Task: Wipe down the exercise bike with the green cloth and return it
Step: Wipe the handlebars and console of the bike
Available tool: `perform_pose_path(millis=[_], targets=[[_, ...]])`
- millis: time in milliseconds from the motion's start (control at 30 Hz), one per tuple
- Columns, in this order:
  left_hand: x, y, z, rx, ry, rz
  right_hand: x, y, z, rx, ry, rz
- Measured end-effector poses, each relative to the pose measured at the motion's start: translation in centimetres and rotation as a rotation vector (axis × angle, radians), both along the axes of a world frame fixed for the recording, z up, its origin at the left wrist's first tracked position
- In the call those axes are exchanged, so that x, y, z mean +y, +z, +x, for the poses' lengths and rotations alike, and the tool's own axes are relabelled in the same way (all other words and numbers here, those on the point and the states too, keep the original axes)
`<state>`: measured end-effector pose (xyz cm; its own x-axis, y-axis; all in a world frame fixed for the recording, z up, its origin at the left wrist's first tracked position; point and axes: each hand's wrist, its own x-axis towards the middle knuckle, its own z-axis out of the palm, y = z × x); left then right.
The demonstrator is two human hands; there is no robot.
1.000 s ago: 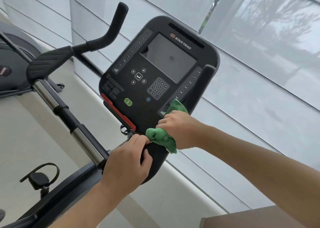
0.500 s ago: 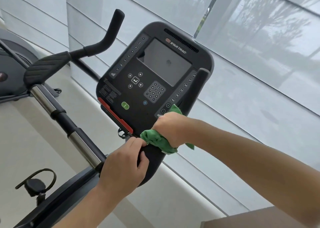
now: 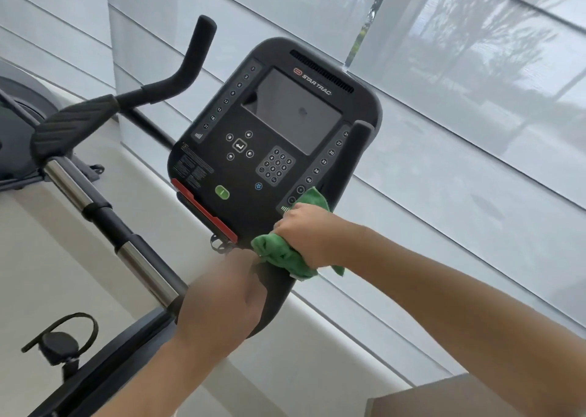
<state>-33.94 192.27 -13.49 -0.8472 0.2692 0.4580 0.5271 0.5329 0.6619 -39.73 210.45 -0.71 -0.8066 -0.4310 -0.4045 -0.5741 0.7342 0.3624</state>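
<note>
Green cloth (image 3: 287, 256) barely shifted, right hand (image 3: 304, 234) gripping

A gym: exercise bike console (image 3: 272, 144), another machine (image 3: 19, 125), shaded windows (image 3: 459, 115).

Bike (image 3: 104, 213): black frame, chrome bar sections, dark console (image 3: 269, 150) tilted toward viewer, screen off. Cloth (image 3: 282, 255): green, bunched, pressed against the console's lower right corner and the stem below.
</note>
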Motion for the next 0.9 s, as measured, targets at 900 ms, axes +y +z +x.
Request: perform_pose_path(millis=[900], targets=[[0.8,1.6,0.4,-0.117,-0.017,-0.111,6.0,-1.8,11.5,0.706,-0.979,-0.608]])
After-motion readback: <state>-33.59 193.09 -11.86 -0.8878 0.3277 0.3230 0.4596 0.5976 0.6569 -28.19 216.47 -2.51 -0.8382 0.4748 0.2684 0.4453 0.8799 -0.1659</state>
